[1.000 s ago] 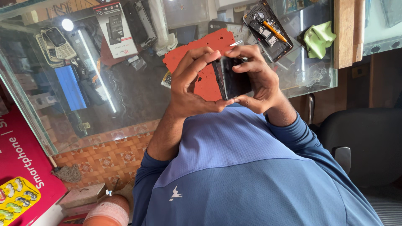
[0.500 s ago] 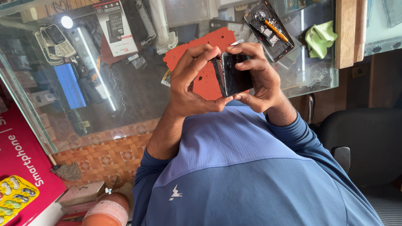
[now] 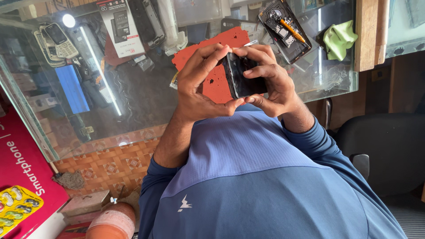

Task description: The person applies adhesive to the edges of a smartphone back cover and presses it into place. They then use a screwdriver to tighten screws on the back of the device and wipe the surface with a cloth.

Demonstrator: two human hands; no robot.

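Observation:
A black smartphone (image 3: 241, 76) is held on edge between both of my hands, just above my chest and over the glass counter (image 3: 133, 97). My left hand (image 3: 201, 84) grips its left side, fingers curled over the top edge. My right hand (image 3: 270, 82) wraps the right side with the thumb pressing at the bottom. Under the hands lies a worn red mat (image 3: 212, 66) on the glass.
An opened phone with bare circuit parts and an orange-handled tool (image 3: 285, 28) lies at the back right beside a green cloth (image 3: 338, 40). Old keypad phones (image 3: 55, 40) and a boxed item (image 3: 120, 24) show under the glass. A black chair (image 3: 385, 150) stands at right.
Both hands have kept their hold on the phone, with only slight shifts of the fingers along its edges.

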